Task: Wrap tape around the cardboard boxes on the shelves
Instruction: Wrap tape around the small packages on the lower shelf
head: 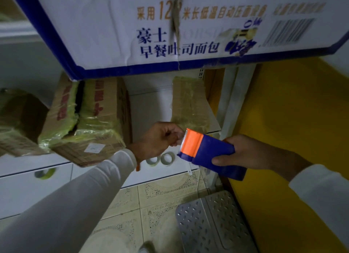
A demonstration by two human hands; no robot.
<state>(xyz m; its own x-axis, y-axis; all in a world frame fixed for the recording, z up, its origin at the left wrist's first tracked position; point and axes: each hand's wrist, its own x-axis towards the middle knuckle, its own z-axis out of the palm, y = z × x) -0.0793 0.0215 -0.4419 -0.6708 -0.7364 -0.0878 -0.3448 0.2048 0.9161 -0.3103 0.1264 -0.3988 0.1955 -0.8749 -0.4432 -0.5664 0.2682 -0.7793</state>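
Draw the tape end straight off the toothed edge of the blue-and-orange tape dispenser (205, 150), keeping it flat before you carry it to the white printed cardboard box (170, 26) on the shelf above. Your left hand (160, 139), arm reaching in from lower left, pinches fingers and thumb at the blade. Your right hand (245, 154) clamps round the dispenser body. Taped brown boxes (90, 120) sit on the lower shelf (147, 105)

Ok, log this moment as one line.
right hand: grips tape dispenser | left hand: pinches tape end at blade | white box: overhead
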